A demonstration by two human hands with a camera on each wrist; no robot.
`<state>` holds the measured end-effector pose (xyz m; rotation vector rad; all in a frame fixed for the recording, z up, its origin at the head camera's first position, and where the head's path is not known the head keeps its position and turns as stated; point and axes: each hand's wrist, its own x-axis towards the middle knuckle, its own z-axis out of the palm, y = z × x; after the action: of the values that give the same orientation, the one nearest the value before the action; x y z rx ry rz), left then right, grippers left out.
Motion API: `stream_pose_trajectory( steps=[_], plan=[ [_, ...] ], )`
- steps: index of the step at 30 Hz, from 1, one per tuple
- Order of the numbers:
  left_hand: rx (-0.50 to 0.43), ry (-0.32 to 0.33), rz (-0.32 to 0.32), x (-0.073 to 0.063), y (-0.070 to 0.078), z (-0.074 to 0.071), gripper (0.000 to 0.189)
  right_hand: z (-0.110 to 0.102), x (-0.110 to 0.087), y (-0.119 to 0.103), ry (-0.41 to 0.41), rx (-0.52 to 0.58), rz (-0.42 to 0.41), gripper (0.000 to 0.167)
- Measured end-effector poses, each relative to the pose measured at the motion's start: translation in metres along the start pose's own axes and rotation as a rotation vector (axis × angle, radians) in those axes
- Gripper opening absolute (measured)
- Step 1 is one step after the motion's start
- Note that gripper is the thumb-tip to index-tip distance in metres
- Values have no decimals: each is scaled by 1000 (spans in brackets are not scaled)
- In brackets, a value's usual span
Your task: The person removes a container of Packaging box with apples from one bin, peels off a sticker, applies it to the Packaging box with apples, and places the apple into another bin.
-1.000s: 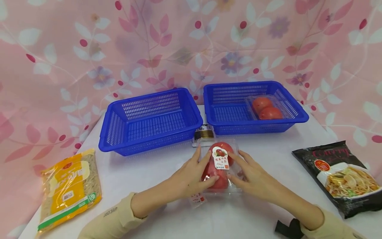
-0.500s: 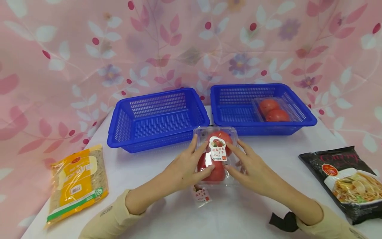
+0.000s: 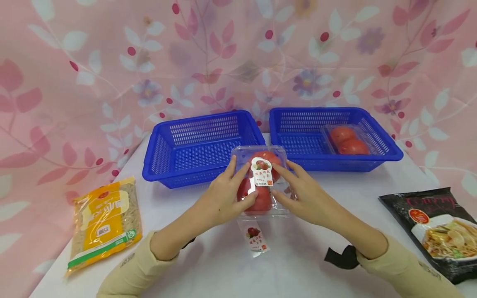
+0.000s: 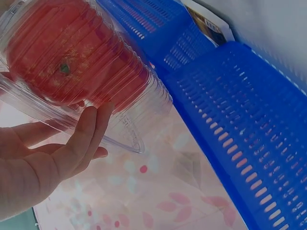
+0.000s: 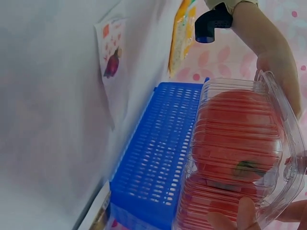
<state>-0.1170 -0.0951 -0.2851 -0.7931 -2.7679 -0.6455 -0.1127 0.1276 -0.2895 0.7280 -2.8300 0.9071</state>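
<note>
A clear plastic box point(image 3: 242, 154) with two red tomatoes point(image 3: 258, 202) inside is held up off the table, in front of the baskets. Its lid bears a white label point(image 3: 263, 176). My left hand point(image 3: 218, 196) grips the box's left side, thumb over the lid and fingers along the edge. On the opposite side my right hand point(image 3: 311, 196) holds it the same way. From below, the right wrist view shows right-hand fingertips point(image 5: 247, 213) against the ribbed underside. Left-hand fingers point(image 4: 84, 136) reach under the rim in the left wrist view.
Two blue baskets stand behind: the left basket point(image 3: 167, 178), and the right basket point(image 3: 316, 164) with another box of tomatoes point(image 3: 352, 145). A yellow food bag point(image 3: 104, 223) lies left, a black noodle packet point(image 3: 432, 231) right. A small printed packet point(image 3: 256, 240) lies in front.
Both hands have raised the box of tomatoes and shifted it left in view, now overlapping the left basket's edge. The printed packet below shows more fully. The head view has shifted slightly.
</note>
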Motion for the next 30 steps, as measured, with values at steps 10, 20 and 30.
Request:
stream_pose_trajectory(
  steps=[10,20,30],
  plan=[
    [4,23,-64,3,-8,-11,68,-4,20,-6,-13,5,-39,61],
    [-8,39,-93,9,-20,-23,68,-7,42,-14,-38,-30,-39,62],
    [1,13,-190,10,-30,-37,70,-5,66,-26,-63,-35,-58,61]
  ],
)
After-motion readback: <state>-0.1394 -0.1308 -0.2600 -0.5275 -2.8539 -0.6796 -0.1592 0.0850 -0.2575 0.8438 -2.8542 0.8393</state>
